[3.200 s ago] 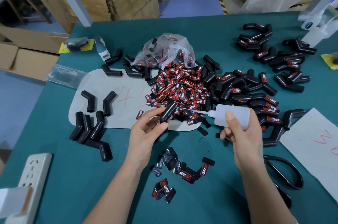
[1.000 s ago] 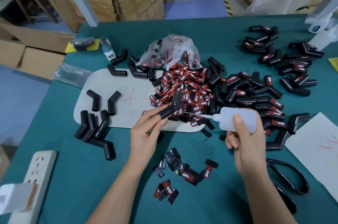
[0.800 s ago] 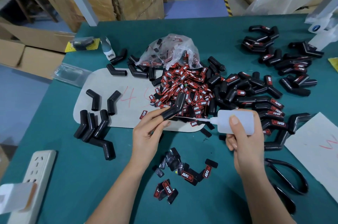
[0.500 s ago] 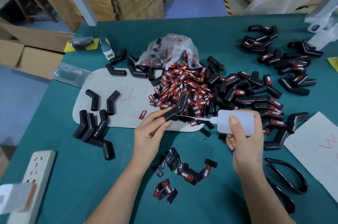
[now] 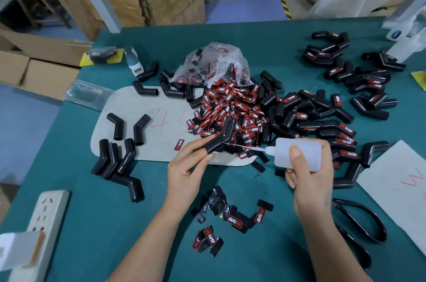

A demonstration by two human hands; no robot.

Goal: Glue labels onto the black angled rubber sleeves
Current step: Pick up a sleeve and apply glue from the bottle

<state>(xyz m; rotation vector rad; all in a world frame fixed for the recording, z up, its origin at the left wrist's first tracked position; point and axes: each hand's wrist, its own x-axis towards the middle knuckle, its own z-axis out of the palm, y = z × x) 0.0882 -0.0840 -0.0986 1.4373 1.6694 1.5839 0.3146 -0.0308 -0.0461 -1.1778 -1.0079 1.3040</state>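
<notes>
On the table (image 5: 288,35), the label pile (image 5: 230,108) lies mid-table, spilling from a bag (image 5: 214,62) behind it. Labelled sleeves (image 5: 322,118) lie right of the pile, towards the right edge; bare sleeves (image 5: 115,157) lie left, partly on a card (image 5: 147,106). A power strip (image 5: 43,219) sits at the near-left corner, scissors (image 5: 359,226) near-right.

Black bent sleeve (image 5: 220,136) — held tilted; red labels (image 5: 230,108) heaped behind.
</notes>
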